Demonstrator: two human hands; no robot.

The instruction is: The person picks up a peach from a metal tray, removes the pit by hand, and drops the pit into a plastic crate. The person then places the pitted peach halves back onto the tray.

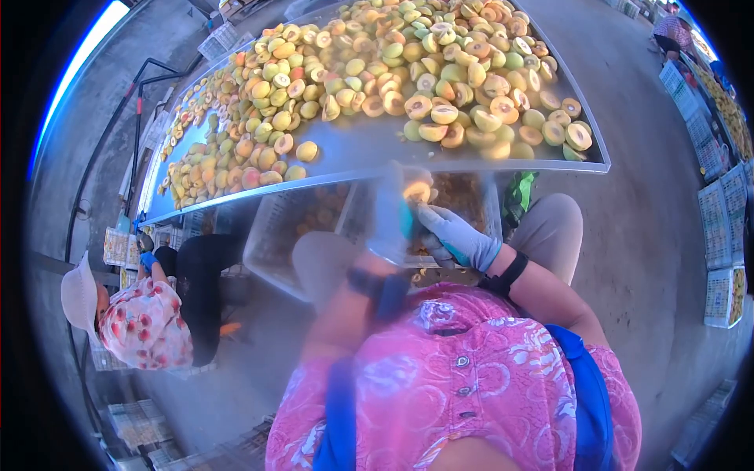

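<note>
My right hand, in a pale glove, has its fingers closed at the edge of an apricot half just below the table's near rim. My left hand is beside that fruit, smeared by motion. A teal patch shows next to it, but I cannot make out what it is. Many halved apricots, some with stones showing, are heaped on the metal table in front of me. Under the rim, a white crate with fruit in it stands near my knees.
At the left sits a person in a white hat and floral top, with a blue-gloved hand. Crates of fruit line the right side, where another person is far off. Green plastic hangs by my right knee.
</note>
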